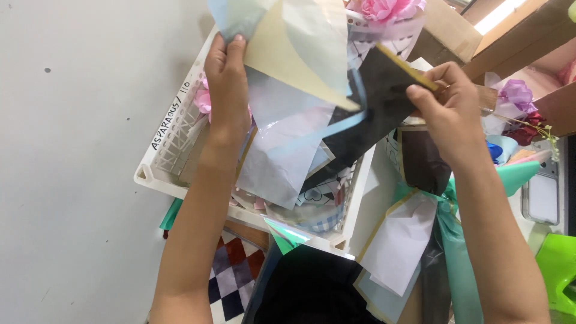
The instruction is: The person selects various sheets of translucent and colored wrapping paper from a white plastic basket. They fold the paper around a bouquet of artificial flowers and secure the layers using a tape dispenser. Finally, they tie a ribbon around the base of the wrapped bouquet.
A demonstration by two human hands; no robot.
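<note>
Sheets of wrapping paper lie nearest, spilling from a white plastic crate (168,157) beside a mint ribbon (459,264). Above them the left hand (227,78) pinches a pale blue-and-cream sheet (294,42) while the right hand (447,108) grips a black gold-edged sheet (375,102), fingers clenched on both. Sorting seems underway; beyond, pink flowers (387,8), cardboard boxes (516,36) and a grey wall (72,120).

Matt pale paper sheets (288,54), a matt black sheet (378,96), white plastic lattice crate (174,138).
</note>
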